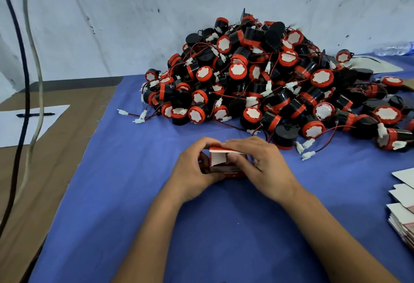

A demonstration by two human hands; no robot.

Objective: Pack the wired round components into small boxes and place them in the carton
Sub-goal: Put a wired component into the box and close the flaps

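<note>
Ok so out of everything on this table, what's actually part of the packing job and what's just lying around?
Part of the job:
- small box, held by left hand and right hand
- pile of wired round components
- stack of flat box blanks

Just lying about:
- pen on white paper
- hanging cables
- plastic bottle

A small box (226, 163) sits between both hands on the cloth (134, 193), the component heap (268, 80) behind it.

text: none legible | small box (226, 170): red face, print too blurred to read
</note>
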